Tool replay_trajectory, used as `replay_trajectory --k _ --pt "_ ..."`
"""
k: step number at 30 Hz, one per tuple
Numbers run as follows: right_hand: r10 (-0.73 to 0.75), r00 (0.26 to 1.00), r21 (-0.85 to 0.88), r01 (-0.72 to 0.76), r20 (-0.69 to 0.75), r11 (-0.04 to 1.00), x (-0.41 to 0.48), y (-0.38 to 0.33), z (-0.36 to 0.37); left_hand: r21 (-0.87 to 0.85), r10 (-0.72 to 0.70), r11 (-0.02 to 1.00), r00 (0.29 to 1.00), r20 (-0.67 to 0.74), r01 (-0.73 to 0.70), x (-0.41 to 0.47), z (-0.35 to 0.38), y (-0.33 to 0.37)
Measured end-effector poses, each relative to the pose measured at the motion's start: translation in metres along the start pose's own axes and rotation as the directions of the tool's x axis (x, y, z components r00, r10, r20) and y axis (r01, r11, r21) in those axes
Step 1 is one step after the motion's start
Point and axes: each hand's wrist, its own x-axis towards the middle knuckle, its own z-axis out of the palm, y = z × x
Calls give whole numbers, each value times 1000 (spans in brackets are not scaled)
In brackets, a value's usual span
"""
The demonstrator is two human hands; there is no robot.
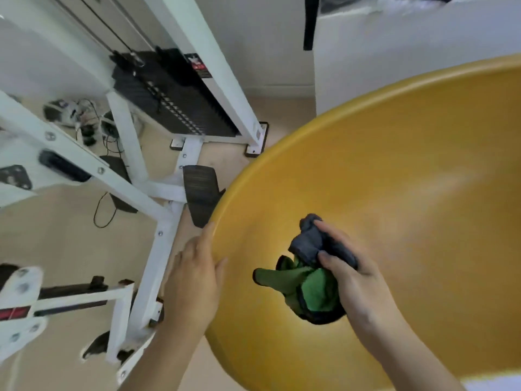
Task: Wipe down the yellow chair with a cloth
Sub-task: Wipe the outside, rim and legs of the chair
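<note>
The yellow chair [394,170] is a large smooth bowl-shaped shell that fills the right half of the view. My right hand [358,280] is inside the shell, shut on a bunched cloth [313,275] that is grey on one side and green on the other. The cloth rests against the lower inner surface of the shell. My left hand [194,277] holds the chair's left rim, thumb inside and fingers on the outside of the edge.
A white weight machine frame [158,193] with a black weight stack [172,97] stands on the beige floor close to the chair's left. Cables and small items [84,117] lie at the back left. A white wall block [394,52] rises behind the chair.
</note>
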Motion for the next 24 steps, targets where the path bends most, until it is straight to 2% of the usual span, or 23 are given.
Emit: replay_trajectory --k 4,7,10,13,15,17,20,22,24 --pt "71 997 84 -72 24 994 -3 36 58 -81 -45 996 999 27 47 -4 17 -40" --pt "119 991 70 -123 54 990 -6 59 84 -170 -102 979 992 72 113 -3 24 -50" --pt "148 984 -84 -139 100 987 -18 80 96 -190 -121 972 987 103 139 -3 23 -48" --pt "115 976 -353 -44 184 935 -35 101 95 -231 -123 962 987 104 144 -25 25 -45" --pt "63 966 -538 85 251 839 -48 112 86 -295 -98 948 991 90 120 -55 31 -41" --pt "39 947 -712 212 319 670 -61 121 74 -336 -41 940 998 55 57 -85 39 -35" --pt "55 936 -844 285 346 454 -94 132 43 -352 57 935 998 7 -51 -135 52 -18" --pt "50 941 -878 290 333 381 -119 140 17 -334 127 934 992 -9 -123 -169 64 0" --pt "46 951 -892 269 306 363 -148 147 -14 -305 188 937 982 34 -169 -207 75 22"
